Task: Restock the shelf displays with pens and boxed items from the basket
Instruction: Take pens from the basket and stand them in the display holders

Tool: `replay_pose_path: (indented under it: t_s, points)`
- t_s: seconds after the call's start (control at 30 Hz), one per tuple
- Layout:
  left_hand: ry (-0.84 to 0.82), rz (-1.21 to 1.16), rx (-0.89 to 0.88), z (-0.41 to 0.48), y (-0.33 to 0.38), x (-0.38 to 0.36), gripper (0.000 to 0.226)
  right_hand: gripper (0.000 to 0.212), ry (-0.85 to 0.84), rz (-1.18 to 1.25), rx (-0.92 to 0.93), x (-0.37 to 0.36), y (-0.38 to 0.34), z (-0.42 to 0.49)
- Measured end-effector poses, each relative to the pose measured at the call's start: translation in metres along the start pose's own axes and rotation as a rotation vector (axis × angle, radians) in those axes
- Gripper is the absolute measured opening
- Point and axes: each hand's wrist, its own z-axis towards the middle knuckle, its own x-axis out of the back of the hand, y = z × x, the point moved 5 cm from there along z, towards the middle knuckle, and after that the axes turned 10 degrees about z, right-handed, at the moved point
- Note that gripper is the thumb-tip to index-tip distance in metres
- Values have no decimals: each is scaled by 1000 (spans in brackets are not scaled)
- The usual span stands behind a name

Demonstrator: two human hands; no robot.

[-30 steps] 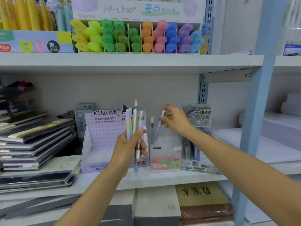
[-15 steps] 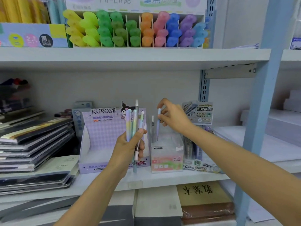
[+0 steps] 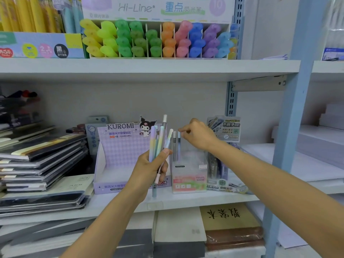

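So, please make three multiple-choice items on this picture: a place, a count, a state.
1. Where does the clear box stand? A) right of the Kuromi display B) on the upper shelf C) on the notebooks
2. How many pens stand in it? A) one B) two C) five
3. What is the left hand doing? A) hanging empty B) gripping a bunch of pens C) pressing the shelf
Key: 1 A, it stands at the display's right; 2 B, one grey pen, one blue pen; 3 B, it curls round the bunch.
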Motion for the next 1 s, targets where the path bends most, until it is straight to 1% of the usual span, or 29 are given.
replay_pose_path:
  t_s: [0.03,0.07,0.1,0.13,0.17,0.2,0.23,0.3,0.37,0.4,0.5,0.57,0.63,0.7,0.87,1.0]
  points:
    - [-11,-2,3,-2,1,-1,30,33,31,75,12,3,-2,-2]
    - [-22,-2,5,-3,2,-1,31,35,76,203,34,8,-6,-4]
    - [-33,1,8,-4,3,-1,32,34,104,382,46,13,-11,-7]
    - [-43,7,13,-5,4,-2,32,32,92,587,46,16,-16,-10]
    - [-54,14,19,-6,5,-3,32,27,43,765,45,17,-22,-13]
    - [-65,22,22,-6,5,-4,31,22,-19,869,52,17,-28,-15]
    - [-73,29,21,-6,6,-6,29,17,-73,917,68,16,-33,-18]
    - [-78,42,13,-7,7,-7,27,13,-116,979,91,14,-39,-19]
    - [-76,52,6,-7,7,-6,27,12,-61,1033,80,17,-36,-19]
    - [-72,52,11,-7,6,-4,27,13,-2,1080,61,20,-33,-17]
    - [-41,51,54,-5,-1,4,29,15,256,1206,-18,40,-15,-15]
    - [-13,43,77,-4,-5,7,28,14,357,1133,-51,50,-2,-15]
    - [9,23,89,-3,-8,9,28,18,392,995,-53,52,6,-17]
    - [22,-3,92,-1,-9,10,28,21,404,916,-42,49,12,-19]
    - [15,-69,113,3,-12,6,21,18,280,617,-5,23,12,-17]
    - [-22,-70,102,4,-13,3,22,15,268,484,3,6,14,-16]
